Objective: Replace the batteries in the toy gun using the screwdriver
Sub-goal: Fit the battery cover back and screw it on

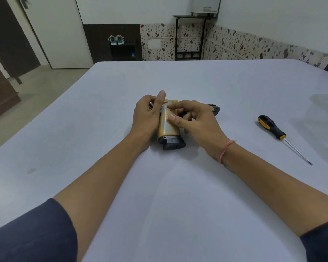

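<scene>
Both hands meet at the middle of the table [178, 186], on the toy gun [168, 127]. The left hand [147, 118] cups the gun's left side, palm against the tan grip, fingers curled over the far side and thumb raised upright, so it grasps the gun. The right hand [203, 125] comes in from the right with its fingers spread: thumb tip and index fingertip press on the top face of the grip, the other fingers bent loosely beside it. It touches the gun rather than wrapping it. A thin pink thread [225, 150] circles the right wrist, and dark sleeves [32, 235] cover both upper forearms.

The gun lies flat on the pale cloth, its black grip base pointing toward the person and the dark barrel end sticking out to the right past the right hand's knuckles.

The screwdriver [281, 136] lies well apart to the right, untouched, its black and yellow handle farther away and the metal tip angled toward the person and to the right.

Bare cloth surrounds the hands on every side. The table's far edge runs well beyond the gun, and its left edge slants toward the person, with floor beyond it. By the back wall, 2 shoes [116, 40] sit on a dark stand.
</scene>
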